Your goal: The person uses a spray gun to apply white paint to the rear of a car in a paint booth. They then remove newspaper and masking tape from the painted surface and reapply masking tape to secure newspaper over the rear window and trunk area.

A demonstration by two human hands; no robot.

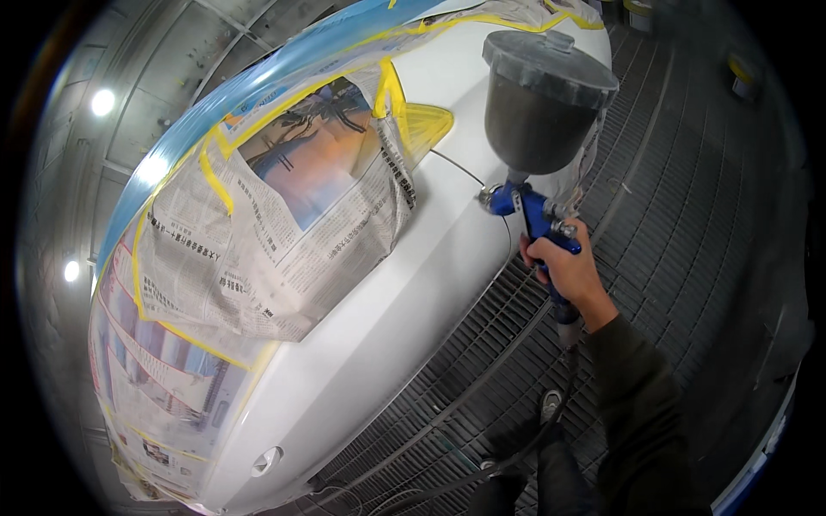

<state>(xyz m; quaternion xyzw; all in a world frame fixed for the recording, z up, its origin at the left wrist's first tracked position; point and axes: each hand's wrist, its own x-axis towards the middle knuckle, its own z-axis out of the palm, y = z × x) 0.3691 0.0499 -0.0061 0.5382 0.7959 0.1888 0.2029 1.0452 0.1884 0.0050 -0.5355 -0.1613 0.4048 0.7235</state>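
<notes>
My right hand [575, 268] is wrapped round the grip of a blue spray gun [535, 206] with a large grey paint cup [535, 120] on top. A dark hose [572, 365] runs down from the grip. The nozzle points left at the glossy white car body [379, 331], apart from its surface as far as I can tell. Newspaper [301, 258] covers the window area, held by yellow masking tape [215, 182]. More yellow tape wraps a pointed part [426, 125] that sticks out near the gun. My left hand is out of view.
Blue sheeting [176, 163] lies over the car's upper part. Dark metal floor grating [662, 215] runs along the car's right side. The hose trails past my shoes [551, 402]. Buckets [742, 77] stand at the far right. Bright lamps [102, 102] shine at the left.
</notes>
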